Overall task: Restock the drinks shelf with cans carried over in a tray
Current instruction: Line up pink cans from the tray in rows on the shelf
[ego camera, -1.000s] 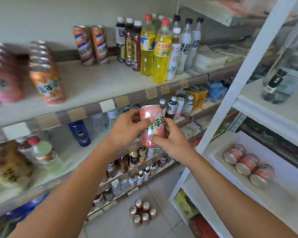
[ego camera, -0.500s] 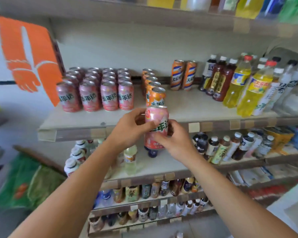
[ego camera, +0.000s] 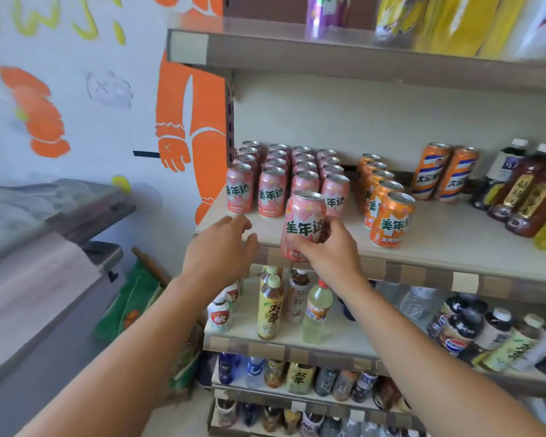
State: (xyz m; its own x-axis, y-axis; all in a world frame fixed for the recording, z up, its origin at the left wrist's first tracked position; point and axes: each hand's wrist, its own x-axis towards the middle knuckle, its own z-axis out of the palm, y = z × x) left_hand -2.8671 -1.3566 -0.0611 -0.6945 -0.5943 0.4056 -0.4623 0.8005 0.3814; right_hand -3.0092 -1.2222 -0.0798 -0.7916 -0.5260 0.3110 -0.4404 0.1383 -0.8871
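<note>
Fingers (ego camera: 323, 230) of your right hand (ego camera: 331, 252) wrap the pink can (ego camera: 303, 220) at the shelf's (ego camera: 438, 247) near edge, hiding its base; your left hand (ego camera: 221, 247) hangs loosely curled, holding nothing.

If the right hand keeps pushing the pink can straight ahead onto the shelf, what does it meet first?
Probably the front can of the third pink row, right behind the held pink can in the right hand. How far apart they are is unclear.
</note>
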